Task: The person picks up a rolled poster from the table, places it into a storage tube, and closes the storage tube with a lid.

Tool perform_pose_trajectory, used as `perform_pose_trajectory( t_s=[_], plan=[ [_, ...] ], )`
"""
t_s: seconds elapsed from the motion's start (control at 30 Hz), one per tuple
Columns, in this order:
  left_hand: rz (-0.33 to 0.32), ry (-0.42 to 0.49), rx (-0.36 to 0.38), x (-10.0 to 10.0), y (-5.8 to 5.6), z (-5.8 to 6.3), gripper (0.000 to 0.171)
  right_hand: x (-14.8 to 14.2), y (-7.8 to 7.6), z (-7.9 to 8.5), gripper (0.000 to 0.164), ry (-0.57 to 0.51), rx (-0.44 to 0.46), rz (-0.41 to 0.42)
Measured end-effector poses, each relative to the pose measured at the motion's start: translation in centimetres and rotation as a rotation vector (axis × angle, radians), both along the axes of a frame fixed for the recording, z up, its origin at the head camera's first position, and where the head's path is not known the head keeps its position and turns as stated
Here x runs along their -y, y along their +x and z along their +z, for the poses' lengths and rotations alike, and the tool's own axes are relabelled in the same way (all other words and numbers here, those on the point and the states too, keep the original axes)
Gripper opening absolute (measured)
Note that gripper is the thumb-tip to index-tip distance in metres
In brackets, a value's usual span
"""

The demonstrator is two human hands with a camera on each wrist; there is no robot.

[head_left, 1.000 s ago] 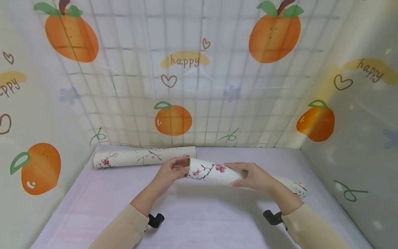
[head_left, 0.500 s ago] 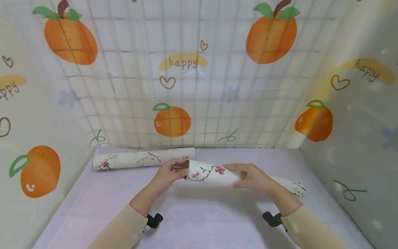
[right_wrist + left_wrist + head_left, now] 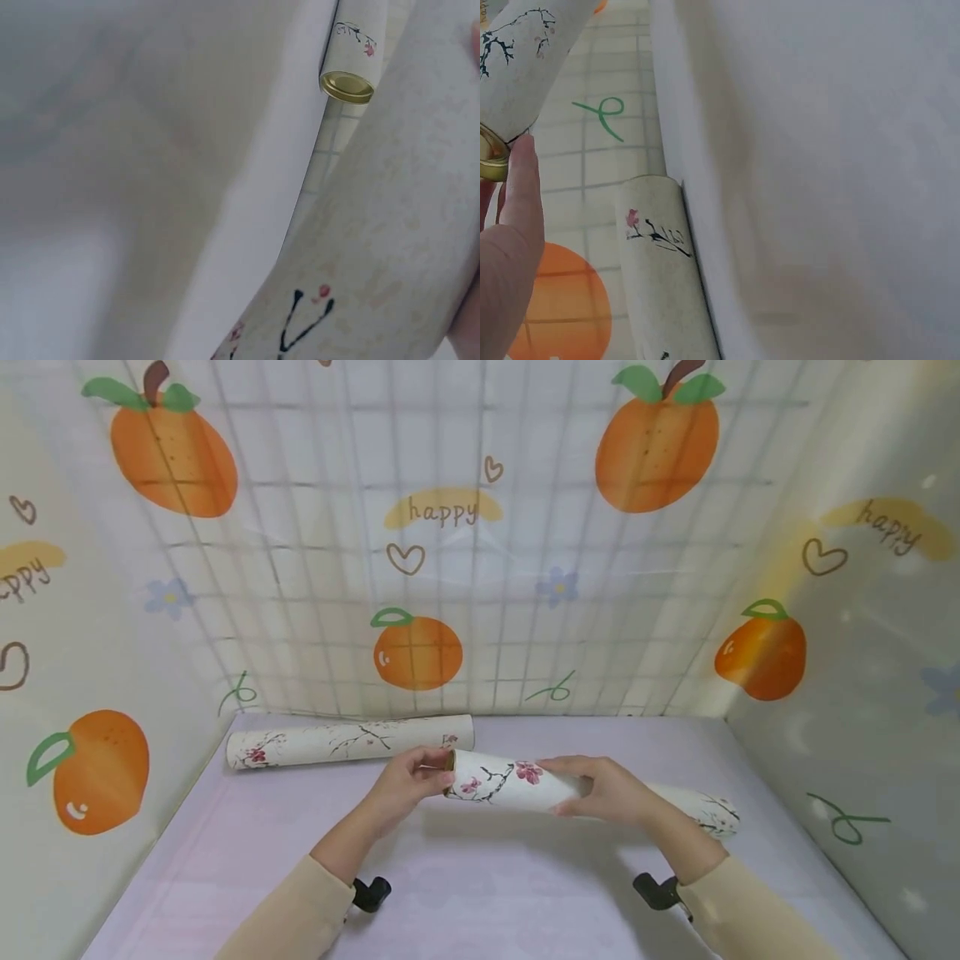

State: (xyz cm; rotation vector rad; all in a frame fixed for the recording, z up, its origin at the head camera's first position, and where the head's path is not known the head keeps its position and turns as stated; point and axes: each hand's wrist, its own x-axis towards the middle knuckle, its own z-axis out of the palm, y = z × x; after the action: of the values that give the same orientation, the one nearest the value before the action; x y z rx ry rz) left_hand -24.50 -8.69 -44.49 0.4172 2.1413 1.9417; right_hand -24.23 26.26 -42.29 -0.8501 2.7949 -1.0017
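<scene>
A white cardboard tube (image 3: 495, 779) printed with plum blossom branches is held above the table, sloping down to the right. My right hand (image 3: 611, 789) grips it around the middle, thumb below and fingers on top. At its left end my left hand (image 3: 408, 781) pinches the rim with thumb and fingers. The left wrist view shows a gold metal lid (image 3: 493, 161) at that end, beside a fingertip (image 3: 525, 154). Whether the lid sits fully on, I cannot tell. The right palm's contact is hidden behind the tube.
A second tube (image 3: 348, 742) with the same blossom print lies at the table's back left; its end has a gold lid (image 3: 347, 86). The pale lilac table (image 3: 480, 893) is enclosed by curtains (image 3: 495, 610) printed with oranges. Black wrist-worn devices (image 3: 371, 893) hang under the sleeves.
The left end of the held tube has dipped slightly, with my left hand following it. Both hands keep their hold.
</scene>
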Motion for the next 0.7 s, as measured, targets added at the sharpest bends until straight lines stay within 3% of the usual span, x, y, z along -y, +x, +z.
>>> perform_pose_trajectory(
  t_s=[0.37, 0.7],
  plan=[
    [-0.05, -0.113, -0.082, 0.3, 0.0, -0.7, 0.054, -0.2, 0.3, -0.4, 0.069, 0.024, 0.026, -0.056],
    [-0.095, -0.172, -0.069, 0.7, -0.2, -1.3, 0.053, -0.2, 0.2, -0.4, 0.068, 0.056, -0.025, 0.041]
  ],
)
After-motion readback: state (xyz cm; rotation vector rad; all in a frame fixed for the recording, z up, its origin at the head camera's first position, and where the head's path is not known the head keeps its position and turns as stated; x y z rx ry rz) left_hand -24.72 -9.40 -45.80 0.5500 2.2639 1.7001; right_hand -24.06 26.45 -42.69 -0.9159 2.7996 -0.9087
